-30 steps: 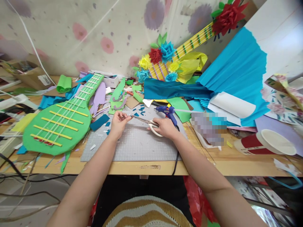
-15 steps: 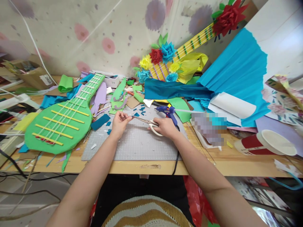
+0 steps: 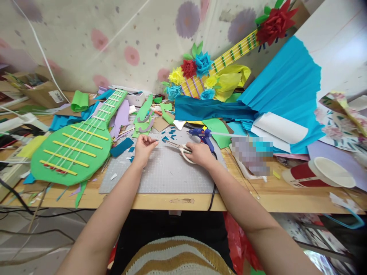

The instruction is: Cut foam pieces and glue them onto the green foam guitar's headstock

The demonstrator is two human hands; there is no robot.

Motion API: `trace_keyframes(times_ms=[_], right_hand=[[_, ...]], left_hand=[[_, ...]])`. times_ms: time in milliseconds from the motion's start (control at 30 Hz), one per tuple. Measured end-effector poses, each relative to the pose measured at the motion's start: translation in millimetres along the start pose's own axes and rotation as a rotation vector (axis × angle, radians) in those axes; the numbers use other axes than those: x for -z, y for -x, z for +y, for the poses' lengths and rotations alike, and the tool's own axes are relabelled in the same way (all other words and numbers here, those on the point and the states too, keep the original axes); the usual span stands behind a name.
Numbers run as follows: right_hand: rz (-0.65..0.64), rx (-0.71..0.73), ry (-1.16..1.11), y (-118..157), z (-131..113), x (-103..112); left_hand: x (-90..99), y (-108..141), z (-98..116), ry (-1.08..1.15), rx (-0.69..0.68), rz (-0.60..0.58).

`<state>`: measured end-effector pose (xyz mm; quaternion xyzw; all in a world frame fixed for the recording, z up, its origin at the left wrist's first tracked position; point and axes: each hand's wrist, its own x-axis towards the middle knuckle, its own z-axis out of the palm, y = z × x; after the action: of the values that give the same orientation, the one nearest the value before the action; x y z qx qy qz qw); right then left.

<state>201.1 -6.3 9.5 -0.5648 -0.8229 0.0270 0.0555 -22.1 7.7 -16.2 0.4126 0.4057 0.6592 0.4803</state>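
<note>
My right hand grips a pair of scissors by the pale handles, blades aimed left over the grey cutting mat. Just left of the blade tips, my left hand is closed in a pinch; whatever sits between thumb and finger is too small to make out. Small dark-blue paper scraps lie beyond the blades. A larger dark-blue paper piece rests left of my left hand. Close behind my right hand is a blue glue gun.
A green paper lute-like instrument lies at left. Behind stands a yellow paper instrument with paper flowers. Blue crepe paper spreads at right, near a tipped paper cup. A black cord hangs over the table edge.
The scissor tips have come away from the fingers of my left hand, which has shifted slightly left. A small gap now shows between them.
</note>
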Motion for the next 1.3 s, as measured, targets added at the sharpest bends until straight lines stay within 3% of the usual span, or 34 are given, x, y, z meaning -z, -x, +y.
trace_keyframes(times_ms=[300, 567, 667, 733, 833, 967, 1133, 1300], right_hand=[[-0.097, 0.136, -0.094, -5.4, -2.2, 20.1], [0.190, 0.091, -0.422, -30.6, -34.2, 20.8], [0.225, 0.246, -0.361, -39.7, -45.8, 16.9], [0.166, 0.335, -0.252, -43.8, -49.8, 14.8], [0.064, 0.348, -0.104, -46.2, -50.9, 13.5], [0.030, 0.229, -0.114, -41.7, -45.6, 15.3], [0.028, -0.132, -0.372, -37.3, -34.3, 9.6], [0.116, -0.311, -0.566, -40.5, -32.5, -9.4]], left_hand=[[6.4, -1.7, -3.3, -0.206, -0.162, 0.105], [-1.4, 10.6, -0.7, -0.341, -0.148, -0.023], [-3.4, 14.3, 0.3, -0.417, -0.130, -0.071], [-4.6, 16.2, -0.2, -0.445, -0.135, -0.081], [-6.1, 18.3, -1.5, -0.470, -0.154, -0.078], [-4.9, 15.6, 2.4, -0.481, -0.214, -0.044], [-3.7, -5.8, 13.8, -0.643, -0.316, 0.159], [-20.1, -32.2, 6.6, -0.947, -0.159, 0.021]])
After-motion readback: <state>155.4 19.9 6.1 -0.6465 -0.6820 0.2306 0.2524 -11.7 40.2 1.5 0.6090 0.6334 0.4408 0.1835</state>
